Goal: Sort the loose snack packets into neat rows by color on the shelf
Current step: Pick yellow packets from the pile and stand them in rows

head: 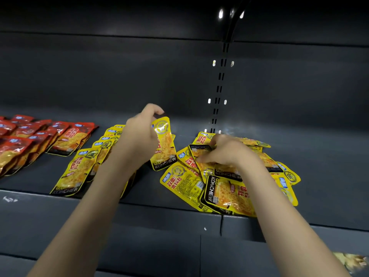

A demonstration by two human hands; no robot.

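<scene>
On the dark shelf [319, 156], the left hand [142, 129] pinches a yellow packet [164, 144] by its top edge, holding it upright above the shelf. To the right, the right hand [225, 151] rests its curled fingers on a loose heap of yellow packets [225, 188] lying at all angles. Left of the arms, a row of yellow packets [79, 168] overlaps front to back, and farther left lie rows of red packets [30, 142].
</scene>
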